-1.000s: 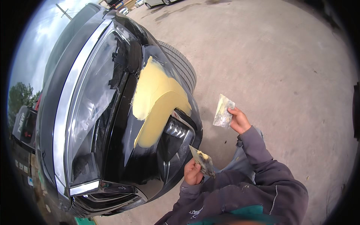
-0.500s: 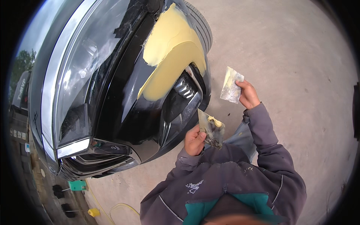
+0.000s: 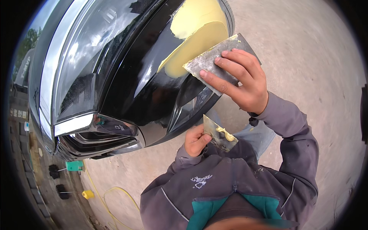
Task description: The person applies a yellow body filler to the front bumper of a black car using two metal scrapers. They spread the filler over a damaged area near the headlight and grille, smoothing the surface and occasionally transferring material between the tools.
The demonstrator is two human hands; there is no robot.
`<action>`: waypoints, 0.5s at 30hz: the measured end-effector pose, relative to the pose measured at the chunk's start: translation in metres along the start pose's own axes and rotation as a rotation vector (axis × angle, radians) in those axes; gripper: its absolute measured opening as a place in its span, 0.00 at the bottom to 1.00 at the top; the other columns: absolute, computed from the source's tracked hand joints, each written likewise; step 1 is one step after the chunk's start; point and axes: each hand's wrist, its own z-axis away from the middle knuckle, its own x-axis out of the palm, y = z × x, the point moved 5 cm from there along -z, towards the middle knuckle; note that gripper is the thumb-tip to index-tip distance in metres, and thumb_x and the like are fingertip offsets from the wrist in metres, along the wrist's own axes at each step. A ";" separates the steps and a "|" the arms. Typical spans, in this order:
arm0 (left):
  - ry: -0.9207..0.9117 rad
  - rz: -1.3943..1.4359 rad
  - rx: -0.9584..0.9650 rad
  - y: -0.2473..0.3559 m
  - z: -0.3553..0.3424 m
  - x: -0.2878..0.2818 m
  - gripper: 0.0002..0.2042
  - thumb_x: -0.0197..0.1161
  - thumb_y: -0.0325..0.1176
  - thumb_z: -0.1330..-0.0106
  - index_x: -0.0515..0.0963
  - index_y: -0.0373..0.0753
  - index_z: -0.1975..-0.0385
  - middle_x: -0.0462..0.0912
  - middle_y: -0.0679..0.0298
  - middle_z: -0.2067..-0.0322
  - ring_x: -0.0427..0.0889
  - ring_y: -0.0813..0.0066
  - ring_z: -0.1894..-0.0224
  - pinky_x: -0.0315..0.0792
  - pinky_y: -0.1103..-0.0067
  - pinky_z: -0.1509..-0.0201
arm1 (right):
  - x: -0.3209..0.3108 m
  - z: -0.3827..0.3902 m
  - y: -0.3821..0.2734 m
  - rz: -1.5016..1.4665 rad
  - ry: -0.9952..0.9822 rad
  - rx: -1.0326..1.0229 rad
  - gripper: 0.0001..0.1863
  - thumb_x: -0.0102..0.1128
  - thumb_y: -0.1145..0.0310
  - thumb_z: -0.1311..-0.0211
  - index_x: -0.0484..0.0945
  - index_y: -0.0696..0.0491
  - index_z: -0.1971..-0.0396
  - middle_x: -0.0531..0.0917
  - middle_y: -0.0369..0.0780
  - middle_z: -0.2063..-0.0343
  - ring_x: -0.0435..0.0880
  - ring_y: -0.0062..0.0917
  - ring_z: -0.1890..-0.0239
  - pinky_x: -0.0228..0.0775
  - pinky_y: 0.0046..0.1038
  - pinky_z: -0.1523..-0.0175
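Observation:
My right hand (image 3: 241,76) grips a flat metal scraper (image 3: 226,50), fingers spread over its face, with the blade over the lower right part of the yellow filler patch (image 3: 197,19) on the black car bumper (image 3: 130,107). Whether its edge touches the filler, I cannot tell. Lower down, beside the bumper, my left hand (image 3: 195,140) holds a second metal plate (image 3: 218,136) by its left side, with a creamy yellow dab of filler on top. The car's headlight (image 3: 92,50) lies left of the patch.
Pale concrete ground (image 3: 310,57) surrounds the car's right and near sides. At lower left are a yellow hose (image 3: 107,189), a green container (image 3: 74,166), a small yellow object (image 3: 88,194) and dark items beside them. Part of a tire shows behind the bumper.
My right hand and its scraper have risen and swung left onto the filler area, the plate now turned flatter over it. The bumper sits higher in view; my left hand still holds its plate.

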 end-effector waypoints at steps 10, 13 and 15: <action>-0.075 -0.100 0.015 0.003 -0.003 -0.001 0.19 0.54 0.40 0.34 0.73 0.25 0.58 0.80 0.58 0.64 0.77 0.77 0.63 0.68 0.83 0.59 | 0.030 -0.039 -0.026 0.085 0.066 -0.196 0.16 0.58 0.69 0.54 0.80 0.48 0.61 0.76 0.34 0.65 0.75 0.26 0.58 0.67 0.30 0.49; -0.065 -0.069 0.004 0.003 -0.004 -0.004 0.18 0.55 0.38 0.35 0.72 0.24 0.59 0.79 0.56 0.64 0.77 0.74 0.63 0.68 0.82 0.58 | 0.037 -0.035 -0.027 0.125 0.049 -0.185 0.15 0.58 0.69 0.54 0.80 0.49 0.61 0.76 0.33 0.65 0.75 0.26 0.57 0.67 0.29 0.50; -0.040 -0.028 0.003 0.000 -0.002 -0.010 0.17 0.58 0.34 0.38 0.72 0.22 0.59 0.79 0.53 0.63 0.78 0.70 0.63 0.69 0.79 0.56 | 0.037 -0.034 -0.022 0.172 0.016 -0.167 0.15 0.58 0.69 0.53 0.80 0.48 0.61 0.76 0.33 0.65 0.75 0.25 0.57 0.66 0.29 0.50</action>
